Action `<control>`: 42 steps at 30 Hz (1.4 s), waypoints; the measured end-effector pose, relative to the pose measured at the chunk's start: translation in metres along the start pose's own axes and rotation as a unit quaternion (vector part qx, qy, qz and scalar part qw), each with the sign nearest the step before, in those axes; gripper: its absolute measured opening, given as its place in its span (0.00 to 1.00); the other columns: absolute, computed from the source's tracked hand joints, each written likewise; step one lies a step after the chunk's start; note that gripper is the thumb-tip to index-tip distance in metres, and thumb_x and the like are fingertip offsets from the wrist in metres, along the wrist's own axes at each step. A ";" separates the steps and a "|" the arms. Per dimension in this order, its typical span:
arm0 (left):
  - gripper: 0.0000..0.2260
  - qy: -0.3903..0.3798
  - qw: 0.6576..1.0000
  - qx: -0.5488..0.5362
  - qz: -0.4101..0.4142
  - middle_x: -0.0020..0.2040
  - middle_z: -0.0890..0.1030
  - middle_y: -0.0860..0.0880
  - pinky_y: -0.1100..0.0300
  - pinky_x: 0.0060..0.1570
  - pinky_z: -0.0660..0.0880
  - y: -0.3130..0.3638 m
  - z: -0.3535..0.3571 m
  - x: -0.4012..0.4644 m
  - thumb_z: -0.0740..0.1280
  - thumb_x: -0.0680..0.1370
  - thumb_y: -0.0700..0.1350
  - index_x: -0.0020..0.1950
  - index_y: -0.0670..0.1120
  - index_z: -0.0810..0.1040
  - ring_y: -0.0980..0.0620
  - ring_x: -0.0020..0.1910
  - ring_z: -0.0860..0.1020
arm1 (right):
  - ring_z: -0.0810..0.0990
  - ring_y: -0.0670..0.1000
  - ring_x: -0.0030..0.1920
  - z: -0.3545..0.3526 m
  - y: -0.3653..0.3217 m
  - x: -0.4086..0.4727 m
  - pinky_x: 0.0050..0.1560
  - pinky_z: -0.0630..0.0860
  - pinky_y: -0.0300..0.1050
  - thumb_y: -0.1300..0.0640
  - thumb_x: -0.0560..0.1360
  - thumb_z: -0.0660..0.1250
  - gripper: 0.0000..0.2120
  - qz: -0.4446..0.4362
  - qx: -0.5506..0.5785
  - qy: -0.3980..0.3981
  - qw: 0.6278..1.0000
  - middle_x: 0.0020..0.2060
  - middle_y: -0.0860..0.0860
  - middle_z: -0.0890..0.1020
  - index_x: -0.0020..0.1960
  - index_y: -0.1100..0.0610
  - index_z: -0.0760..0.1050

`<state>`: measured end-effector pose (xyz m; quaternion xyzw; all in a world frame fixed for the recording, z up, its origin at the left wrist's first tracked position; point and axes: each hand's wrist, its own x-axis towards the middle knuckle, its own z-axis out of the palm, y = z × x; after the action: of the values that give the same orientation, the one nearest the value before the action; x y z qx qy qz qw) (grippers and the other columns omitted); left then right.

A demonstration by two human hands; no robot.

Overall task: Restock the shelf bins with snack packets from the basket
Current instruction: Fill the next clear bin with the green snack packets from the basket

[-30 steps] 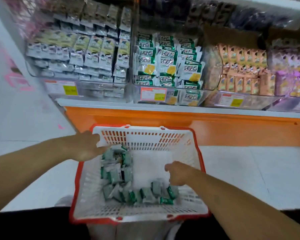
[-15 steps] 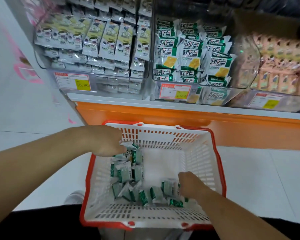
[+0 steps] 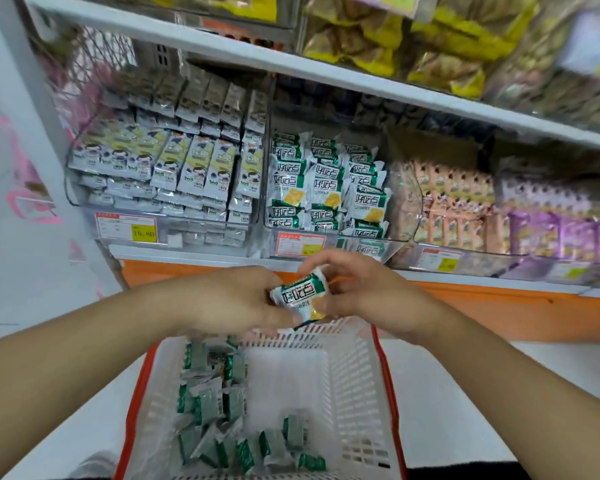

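Green-and-white crinkly foil snack packet (image 3: 300, 295), looking light and slippery, is being pinched together by left hand (image 3: 236, 303) at 9 o'clock edge and right hand (image 3: 364, 289) at 3 o'clock edge.

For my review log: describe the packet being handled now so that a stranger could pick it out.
Above the far rim of the red-rimmed white basket, the left hand and right hand meet. Between them is a green-and-white snack packet, printed face up, the only one lifted clear of the basket.

I have one view only, head-worn. It faces forward and down, close over the basket (image 3: 357, 368). Shelf bins (image 3: 329, 237) sit near ahead.
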<state>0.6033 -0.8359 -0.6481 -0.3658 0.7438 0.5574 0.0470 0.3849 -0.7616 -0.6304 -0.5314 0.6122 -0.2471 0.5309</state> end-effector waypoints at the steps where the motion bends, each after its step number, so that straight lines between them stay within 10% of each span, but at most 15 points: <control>1: 0.10 0.017 0.997 -0.079 0.018 0.52 0.87 0.48 0.54 0.52 0.84 0.003 0.001 0.000 0.72 0.81 0.51 0.61 0.53 0.81 0.54 0.49 0.86 | 0.85 0.57 0.49 0.001 -0.005 -0.002 0.47 0.83 0.49 0.69 0.76 0.74 0.19 -0.015 0.000 0.020 1.000 0.57 0.60 0.79 0.60 0.50 0.80; 5: 0.08 0.115 0.981 -0.151 0.050 0.50 0.87 0.46 0.53 0.49 0.85 0.007 -0.004 0.004 0.71 0.81 0.48 0.58 0.47 0.83 0.53 0.47 0.87 | 0.81 0.47 0.50 0.005 -0.016 0.002 0.52 0.81 0.52 0.56 0.75 0.78 0.15 -0.089 -0.169 0.124 0.974 0.51 0.41 0.77 0.56 0.43 0.77; 11: 0.06 0.215 0.961 -0.149 0.088 0.43 0.86 0.50 0.57 0.41 0.82 0.016 -0.009 0.018 0.74 0.78 0.53 0.45 0.54 0.80 0.55 0.40 0.84 | 0.72 0.44 0.62 -0.016 -0.027 0.014 0.63 0.74 0.50 0.47 0.75 0.77 0.19 -0.187 -0.377 0.182 0.889 0.58 0.38 0.75 0.63 0.42 0.75; 15: 0.15 0.278 0.951 -0.106 0.087 0.51 0.82 0.60 0.46 0.48 0.83 0.023 -0.016 0.030 0.73 0.77 0.57 0.62 0.62 0.76 0.53 0.48 0.84 | 0.73 0.43 0.62 -0.049 -0.031 0.041 0.65 0.73 0.47 0.49 0.76 0.77 0.19 -0.185 -0.352 0.266 0.878 0.58 0.38 0.77 0.64 0.43 0.77; 22: 0.20 0.300 0.950 0.040 0.076 0.61 0.76 0.64 0.64 0.41 0.79 0.026 -0.013 0.033 0.68 0.82 0.49 0.72 0.61 0.71 0.60 0.49 0.80 | 0.72 0.43 0.61 -0.089 -0.018 0.102 0.63 0.70 0.43 0.51 0.76 0.78 0.19 -0.135 -0.353 0.275 0.884 0.58 0.41 0.76 0.64 0.44 0.78; 34: 0.19 0.306 0.946 0.060 0.087 0.62 0.75 0.64 0.76 0.41 0.71 0.017 -0.014 0.036 0.68 0.82 0.47 0.71 0.61 0.72 0.66 0.49 0.78 | 0.63 0.49 0.70 -0.090 -0.002 0.111 0.74 0.62 0.52 0.46 0.77 0.75 0.23 -0.145 -0.440 0.267 0.845 0.63 0.43 0.72 0.71 0.40 0.74; 39: 0.16 0.275 0.957 0.001 0.095 0.54 0.80 0.59 0.66 0.33 0.73 0.017 -0.014 0.016 0.68 0.82 0.46 0.65 0.65 0.76 0.62 0.29 0.78 | 0.66 0.48 0.67 -0.079 -0.006 0.081 0.70 0.65 0.47 0.48 0.79 0.73 0.20 -0.185 -0.393 0.284 0.854 0.61 0.44 0.72 0.70 0.46 0.76; 42: 0.12 0.269 0.957 -0.054 0.093 0.52 0.84 0.56 0.56 0.41 0.81 0.008 -0.016 0.002 0.69 0.81 0.46 0.58 0.63 0.79 0.55 0.39 0.84 | 0.73 0.46 0.58 -0.053 -0.001 0.054 0.59 0.70 0.41 0.54 0.79 0.72 0.11 -0.240 -0.355 0.278 0.860 0.55 0.45 0.75 0.60 0.50 0.78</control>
<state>0.6027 -0.8497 -0.6362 -0.4339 0.7281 0.4797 -0.2269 0.3442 -0.8253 -0.6336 -0.7234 0.6340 -0.2708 0.0383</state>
